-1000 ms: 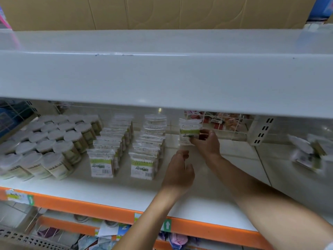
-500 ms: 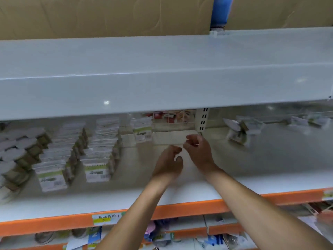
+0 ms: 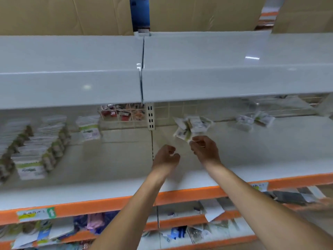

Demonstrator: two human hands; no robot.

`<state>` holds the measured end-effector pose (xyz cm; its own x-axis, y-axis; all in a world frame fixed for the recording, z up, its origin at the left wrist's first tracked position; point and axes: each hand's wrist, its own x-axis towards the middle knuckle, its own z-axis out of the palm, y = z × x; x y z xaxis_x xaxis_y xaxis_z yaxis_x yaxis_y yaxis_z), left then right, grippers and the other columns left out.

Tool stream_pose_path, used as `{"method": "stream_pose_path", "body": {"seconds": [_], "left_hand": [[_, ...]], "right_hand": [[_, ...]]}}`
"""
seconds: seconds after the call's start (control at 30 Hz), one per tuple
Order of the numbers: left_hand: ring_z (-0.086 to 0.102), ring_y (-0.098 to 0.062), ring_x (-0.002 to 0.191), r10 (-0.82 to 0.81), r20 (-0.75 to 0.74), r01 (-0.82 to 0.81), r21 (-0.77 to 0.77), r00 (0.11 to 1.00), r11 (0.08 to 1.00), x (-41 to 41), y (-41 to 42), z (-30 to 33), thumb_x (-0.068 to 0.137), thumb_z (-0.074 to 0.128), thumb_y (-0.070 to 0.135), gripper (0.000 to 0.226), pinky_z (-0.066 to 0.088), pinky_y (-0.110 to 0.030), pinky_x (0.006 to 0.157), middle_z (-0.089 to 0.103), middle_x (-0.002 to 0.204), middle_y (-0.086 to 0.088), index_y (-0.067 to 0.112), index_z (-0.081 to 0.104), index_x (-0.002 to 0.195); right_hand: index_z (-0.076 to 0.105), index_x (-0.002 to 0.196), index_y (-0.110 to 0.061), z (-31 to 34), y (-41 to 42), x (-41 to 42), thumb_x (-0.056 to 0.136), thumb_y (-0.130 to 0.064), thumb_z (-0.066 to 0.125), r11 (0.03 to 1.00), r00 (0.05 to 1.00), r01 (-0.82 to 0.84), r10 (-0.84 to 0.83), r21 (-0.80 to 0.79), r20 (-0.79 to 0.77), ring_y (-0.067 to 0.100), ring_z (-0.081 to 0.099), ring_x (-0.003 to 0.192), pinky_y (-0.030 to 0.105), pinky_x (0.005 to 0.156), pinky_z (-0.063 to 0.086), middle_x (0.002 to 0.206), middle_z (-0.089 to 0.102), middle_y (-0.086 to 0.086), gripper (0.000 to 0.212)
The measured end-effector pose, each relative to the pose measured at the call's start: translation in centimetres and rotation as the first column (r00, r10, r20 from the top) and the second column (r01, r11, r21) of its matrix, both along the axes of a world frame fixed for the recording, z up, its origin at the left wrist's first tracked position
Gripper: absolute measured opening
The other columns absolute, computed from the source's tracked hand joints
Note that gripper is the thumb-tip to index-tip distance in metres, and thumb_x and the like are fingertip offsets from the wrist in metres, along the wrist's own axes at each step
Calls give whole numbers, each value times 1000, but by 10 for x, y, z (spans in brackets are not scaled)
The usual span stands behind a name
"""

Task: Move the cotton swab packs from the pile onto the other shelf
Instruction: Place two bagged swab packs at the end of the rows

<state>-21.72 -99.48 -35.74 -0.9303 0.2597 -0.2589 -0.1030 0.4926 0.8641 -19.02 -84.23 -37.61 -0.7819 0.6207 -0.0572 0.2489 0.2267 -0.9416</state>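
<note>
A loose pile of cotton swab packs (image 3: 193,123) lies at the back of the right shelf (image 3: 261,156). My right hand (image 3: 205,150) reaches its near edge, and the fingertips pinch the corner of the lowest pack. My left hand (image 3: 166,156) hovers just left of it, over the seam between the shelves, with fingers loosely curled and nothing in them. On the left shelf (image 3: 108,168), packs stand in rows (image 3: 30,168), and a single pack (image 3: 89,128) stands at the back. The view is motion-blurred.
A second small heap of packs (image 3: 255,120) lies farther right. A slotted upright post (image 3: 150,116) divides the two shelves at the back. The upper shelf (image 3: 216,78) overhangs low. A wire basket with red items (image 3: 122,112) hangs behind. Mixed goods fill the lower shelves (image 3: 180,231).
My view and both hands have swung right, from the single pack at the back of the left shelf to the pile on the right shelf. My right hand now touches that pile.
</note>
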Motion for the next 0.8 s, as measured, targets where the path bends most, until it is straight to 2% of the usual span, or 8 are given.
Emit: {"method": "stream_pose_path", "body": {"seconds": [0.17, 0.23, 0.3, 0.4, 0.5, 0.57, 0.67, 0.8], "left_hand": [[62, -24, 103, 87, 81, -83, -48, 993, 995, -6, 47, -4, 88, 60, 26, 36, 53, -37, 91, 62, 117, -5, 12, 55, 121], [64, -26, 88, 115, 107, -108, -73, 988, 991, -12, 55, -7, 86, 61, 27, 28, 51, -34, 77, 64, 102, -14, 7, 59, 105], [62, -25, 76, 161, 119, -152, -86, 980, 985, -18, 59, -9, 85, 61, 28, 32, 42, -25, 60, 66, 99, -19, 1, 61, 102], [59, -21, 66, 259, 137, -252, -63, 956, 966, -27, 65, -12, 83, 63, 29, 45, 38, -20, 49, 68, 97, -15, -5, 62, 113], [58, -20, 62, 330, 121, -326, -54, 936, 944, -40, 70, -15, 83, 67, 31, 46, 38, -17, 42, 70, 100, -18, -4, 64, 113], [66, -25, 71, 339, 112, -336, -45, 934, 941, -49, 74, -18, 83, 68, 32, 43, 48, -22, 51, 71, 98, -17, -2, 66, 110], [68, -35, 100, 352, 110, -352, -22, 929, 936, -63, 81, -21, 82, 70, 39, 51, 57, -39, 79, 70, 107, -18, 0, 63, 113], [68, -35, 100, 355, 101, -353, -30, 930, 935, -73, 89, -25, 73, 78, 52, 67, 57, -44, 84, 69, 108, -17, 1, 59, 112]], "right_hand": [[72, 88, -18, 7, 61, 0, 87, -28, 65, 999, 999, -30, 32, -43, 37, 29, 71, 83, 50, 84, 58, 79, 74, 5, 13], [71, 82, -15, 11, 78, -3, 87, -28, 62, 997, 998, -35, 39, -64, 51, 31, 71, 82, 45, 77, 56, 77, 74, 5, 16], [70, 80, -10, 15, 90, -8, 85, -27, 61, 997, 997, -46, 51, -67, 62, 33, 69, 80, 43, 73, 56, 76, 73, 6, 20], [68, 80, -19, 18, 99, -17, 87, -27, 60, 995, 992, -79, 84, -60, 89, 34, 69, 90, 51, 85, 58, 88, 73, 10, 13], [69, 89, -24, 17, 103, -27, 89, -29, 60, 994, 990, -91, 97, -67, 106, 32, 68, 96, 52, 90, 57, 98, 72, 10, 10], [71, 101, -21, 13, 105, -32, 89, -31, 62, 994, 989, -83, 91, -70, 118, 32, 67, 100, 52, 92, 56, 105, 72, 10, 19], [71, 113, -17, 8, 104, -40, 88, -32, 64, 993, 986, -106, 113, -59, 126, 32, 67, 104, 51, 94, 55, 111, 71, 10, 30], [68, 123, -15, 4, 106, -52, 91, -31, 66, 991, 985, -121, 127, -54, 115, 30, 65, 109, 50, 97, 53, 118, 69, 8, 36]]}}
